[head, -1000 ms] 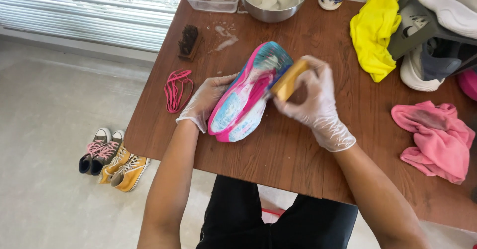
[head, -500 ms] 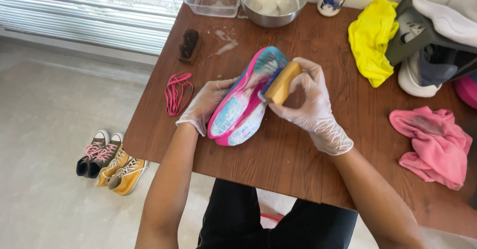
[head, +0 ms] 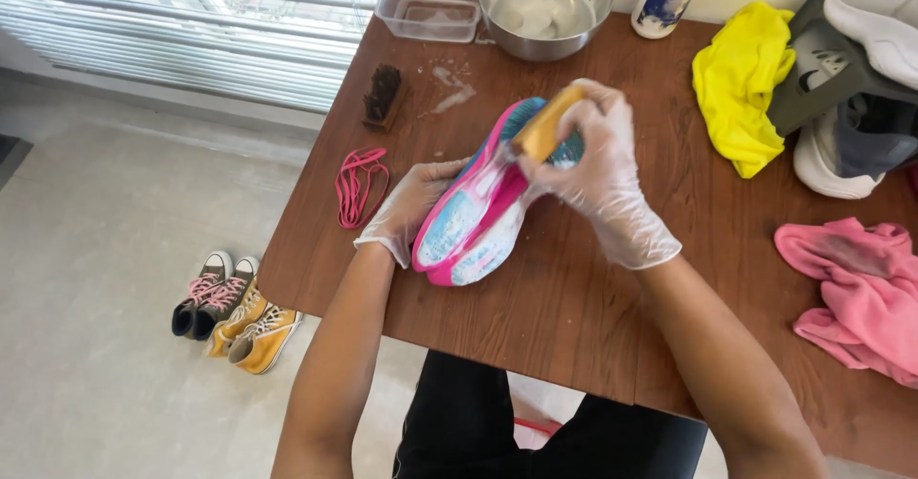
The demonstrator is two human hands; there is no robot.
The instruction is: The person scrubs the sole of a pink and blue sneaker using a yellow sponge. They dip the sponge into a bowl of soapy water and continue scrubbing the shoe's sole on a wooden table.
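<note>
At the centre of the frame a pink and blue sports shoe lies sole-up on the brown wooden worktop. The gloved left hand grips its side; the gloved right hand clasps a tan wooden-backed brush against the sole. Pink laces lie left.

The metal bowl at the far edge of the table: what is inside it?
Inside the metal bowl there is cloudy whitish liquid with foam. Whether anything lies under the liquid cannot be seen. The bowl's far rim is cut off by the picture's edge.

Brown table — bowl, cloths
</note>
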